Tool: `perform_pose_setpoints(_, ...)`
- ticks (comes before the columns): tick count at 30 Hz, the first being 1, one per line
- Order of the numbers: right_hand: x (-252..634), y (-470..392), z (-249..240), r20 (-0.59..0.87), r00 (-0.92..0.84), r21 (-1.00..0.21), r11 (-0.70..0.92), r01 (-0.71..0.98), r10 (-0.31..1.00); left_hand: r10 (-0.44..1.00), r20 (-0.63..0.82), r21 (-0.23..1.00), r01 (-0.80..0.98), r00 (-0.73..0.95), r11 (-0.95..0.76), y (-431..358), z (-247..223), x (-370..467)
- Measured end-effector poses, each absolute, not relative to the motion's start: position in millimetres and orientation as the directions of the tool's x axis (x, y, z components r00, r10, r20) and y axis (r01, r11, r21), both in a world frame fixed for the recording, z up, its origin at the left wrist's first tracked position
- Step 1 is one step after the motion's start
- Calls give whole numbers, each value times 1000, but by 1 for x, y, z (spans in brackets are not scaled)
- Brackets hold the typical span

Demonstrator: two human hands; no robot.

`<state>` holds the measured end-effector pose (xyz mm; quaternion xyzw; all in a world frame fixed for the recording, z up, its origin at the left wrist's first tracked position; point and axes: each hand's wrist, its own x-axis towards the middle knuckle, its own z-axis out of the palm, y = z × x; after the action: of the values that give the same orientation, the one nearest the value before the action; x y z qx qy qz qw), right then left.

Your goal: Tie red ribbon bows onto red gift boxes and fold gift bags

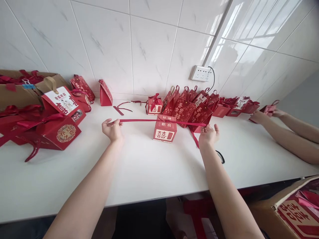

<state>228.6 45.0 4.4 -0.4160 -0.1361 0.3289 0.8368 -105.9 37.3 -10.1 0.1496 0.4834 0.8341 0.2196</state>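
Observation:
A small red gift box (pixel 164 131) with a cream label stands upright on the white table in front of me. A red ribbon (pixel 138 120) runs across its top, stretched nearly straight to both sides. My left hand (pixel 112 130) pinches the ribbon's left end, away from the box. On the other side my right hand (pixel 208 134) grips the ribbon, and a loose tail (pixel 195 139) of it hangs down beside the fingers. How the ribbon passes at the top of the box is too small to tell.
Several red gift boxes (pixel 184 108) stand along the wall behind. More boxes (pixel 61 132) and a cardboard carton (pixel 51 81) are at left. Another person's hands (pixel 259 116) hold a red box at right. An open carton (pixel 281 199) sits below the table's right edge.

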Motion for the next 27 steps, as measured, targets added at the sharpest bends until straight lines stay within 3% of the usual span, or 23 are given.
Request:
perform_pose_setpoints(11, 223, 38, 13, 93, 734, -768, 517, -377, 673, 547, 54, 860, -239, -836, -452, 35, 0, -101)
perform_pose_setpoints(17, 218, 38, 11, 171, 733, -821, 507, -264, 658, 566, 96, 855, -224, -819, -468, 32, 2, -96)
perform_pose_setpoints(27, 217, 37, 12, 145, 745, -814, 506, -284, 651, 550, 107, 867, -193, -828, -460, 34, -1, -101)
